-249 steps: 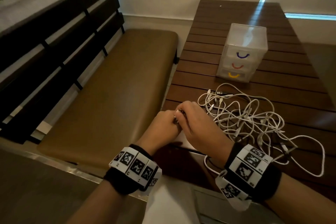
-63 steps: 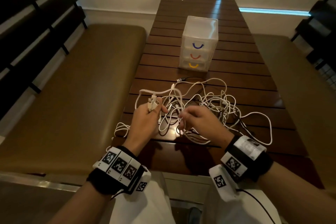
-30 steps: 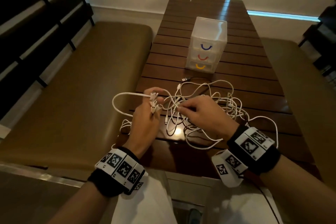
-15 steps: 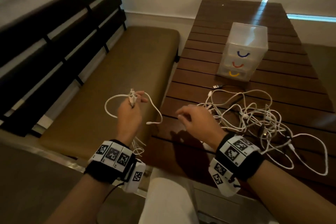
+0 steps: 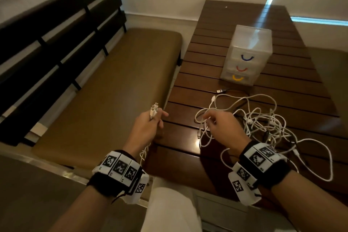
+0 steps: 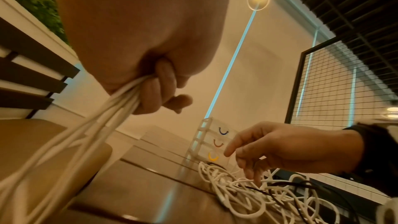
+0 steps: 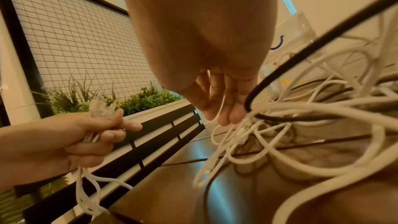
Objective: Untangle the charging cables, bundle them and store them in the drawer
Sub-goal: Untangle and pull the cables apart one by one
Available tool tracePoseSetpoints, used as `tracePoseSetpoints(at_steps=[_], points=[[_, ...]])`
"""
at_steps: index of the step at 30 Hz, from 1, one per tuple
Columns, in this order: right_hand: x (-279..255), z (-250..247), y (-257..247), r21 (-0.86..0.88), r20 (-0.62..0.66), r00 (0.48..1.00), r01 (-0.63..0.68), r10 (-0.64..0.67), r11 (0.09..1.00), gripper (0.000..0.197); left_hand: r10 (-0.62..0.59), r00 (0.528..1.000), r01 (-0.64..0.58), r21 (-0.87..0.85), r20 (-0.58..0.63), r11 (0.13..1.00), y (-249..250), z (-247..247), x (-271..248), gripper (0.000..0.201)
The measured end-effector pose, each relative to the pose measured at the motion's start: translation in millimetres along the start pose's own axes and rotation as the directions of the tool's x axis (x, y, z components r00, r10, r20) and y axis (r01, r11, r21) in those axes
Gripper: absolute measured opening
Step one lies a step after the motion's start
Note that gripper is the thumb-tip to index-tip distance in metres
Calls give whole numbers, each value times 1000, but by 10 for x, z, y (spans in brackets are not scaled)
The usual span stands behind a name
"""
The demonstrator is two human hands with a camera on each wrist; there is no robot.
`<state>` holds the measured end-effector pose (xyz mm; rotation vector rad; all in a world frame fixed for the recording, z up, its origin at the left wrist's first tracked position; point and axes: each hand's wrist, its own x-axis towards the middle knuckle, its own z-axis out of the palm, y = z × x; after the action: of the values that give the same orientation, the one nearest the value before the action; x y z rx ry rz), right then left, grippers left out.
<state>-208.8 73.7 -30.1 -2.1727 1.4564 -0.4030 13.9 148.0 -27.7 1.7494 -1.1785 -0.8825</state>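
My left hand (image 5: 157,117) hovers just off the table's left edge and grips a bunch of white cable ends (image 5: 154,109); their plugs stick up above the fist. The gripped cables (image 6: 120,101) hang down below the wrist. A tangle of white cables (image 5: 263,124) with a black cable (image 5: 235,90) through it lies on the table. My right hand (image 5: 209,120) is over the tangle's left edge, fingers loosely extended down into the loops (image 7: 237,134); one thin strand runs between them. The small clear drawer unit (image 5: 246,56) stands behind the tangle, all three drawers closed.
The dark slatted wooden table (image 5: 212,47) runs away from me toward the wall. A brown padded bench (image 5: 113,90) with a dark slatted back lies to the left, and another seat is at the far right. My white-trousered knees are below the near table edge.
The white loop that stood out to the left of my left hand is gone; the cable now hangs below the fist. My right hand has lowered its fingers into the tangle's left loops.
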Motion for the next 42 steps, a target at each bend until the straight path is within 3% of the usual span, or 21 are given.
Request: tracePoseSetpoints(at_steps=[3, 7, 13, 18, 21, 24, 27, 29, 31, 34, 42], points=[[-12, -60, 60, 3, 3, 1000, -23, 23, 1000, 25, 70, 997, -68, -56, 38, 996, 145, 124, -11, 49], [-69, -4, 20, -108, 88, 996, 42, -32, 993, 23, 76, 981, -41, -196, 177, 980, 317, 361, -45, 63], [-105, 274, -14, -303, 207, 968, 203, -143, 931, 24, 40, 973, -39, -12, 225, 999, 262, 604, -107, 74], [-80, 360, 80, -363, 167, 951, 306, -262, 880, 19, -14, 976, 29, -66, 216, 997, 203, 615, -107, 76], [-75, 355, 156, -400, 80, 941, 334, -330, 854, 18, -35, 985, 49, -78, 168, 996, 211, 616, -109, 59], [-104, 252, 144, -249, -123, 939, 285, -322, 926, 14, -11, 994, 25, -125, 111, 992, 218, 638, -113, 35], [-157, 87, 76, -74, -389, 877, 274, -280, 959, 5, 0, 998, 15, -251, 59, 968, 238, 663, -128, 39], [-178, 16, 0, -41, -457, 851, 269, -258, 962, 6, -6, 1000, 11, -288, 19, 958, 313, 673, -168, 35], [-194, 14, -84, 100, -410, 887, 275, -212, 956, 8, 12, 1000, -12, -309, -1, 951, 373, 695, -197, 33], [-256, 17, -266, 484, -312, 946, 237, -87, 842, 10, 30, 999, -13, -377, 38, 926, 418, 711, -237, 42], [-389, 134, -427, 635, -167, 982, 176, -89, 752, 56, 96, 985, -22, -440, 146, 898, 361, 660, -280, 55]])
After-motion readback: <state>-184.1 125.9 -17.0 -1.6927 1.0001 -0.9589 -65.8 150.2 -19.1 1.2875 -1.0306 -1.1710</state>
